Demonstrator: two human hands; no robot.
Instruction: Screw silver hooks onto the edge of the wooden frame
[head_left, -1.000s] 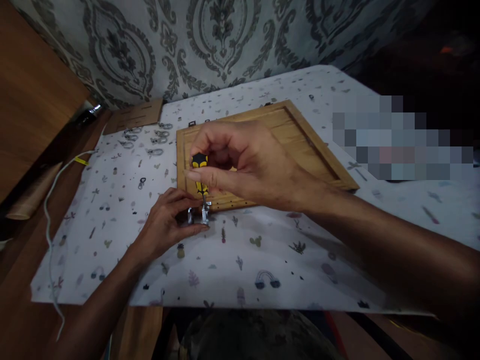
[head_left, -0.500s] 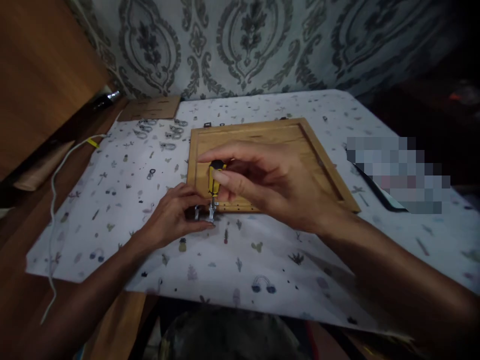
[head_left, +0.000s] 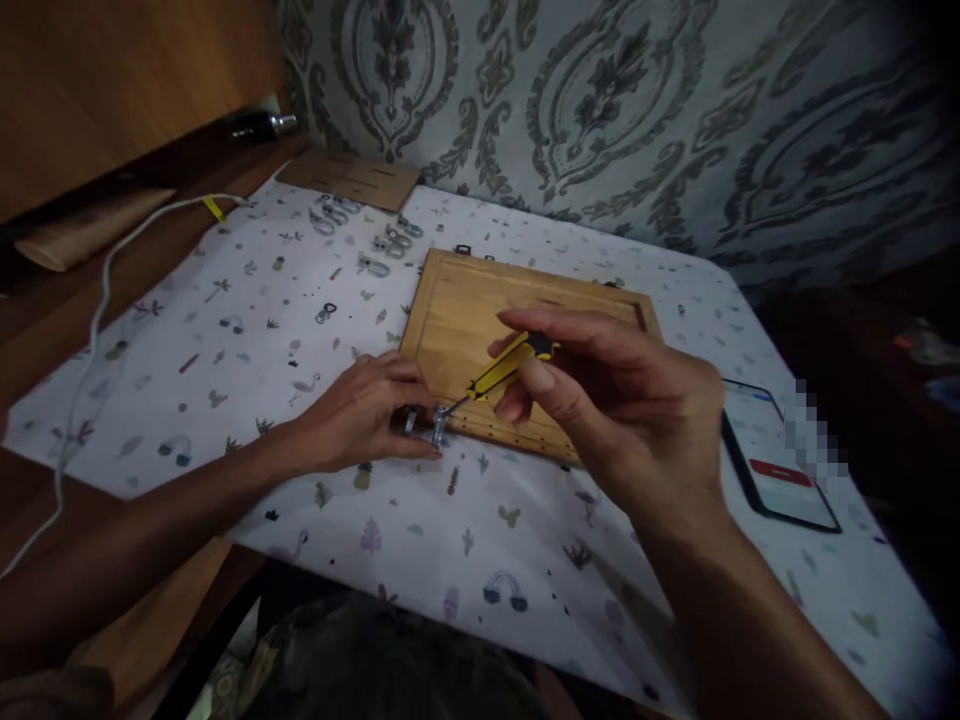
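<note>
Tablecloth (head_left: 412, 560): bracket (head_left: 439, 426) in left hand (head_left: 367, 412), screwdriver (head_left: 499, 371) in right hand (head_left: 637, 415).

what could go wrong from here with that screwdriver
The screwdriver leans at the metal bracket, so its tip might slip into the left hand close by. The bracket, held between thumb and fingers, could twist. The phone beside the right hand might get nudged.

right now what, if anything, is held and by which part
Right hand: yellow-and-black screwdriver, by the black end of its handle. Left hand: small silver metal bracket, between thumb and fingers; exact contact is partly hidden.
</note>
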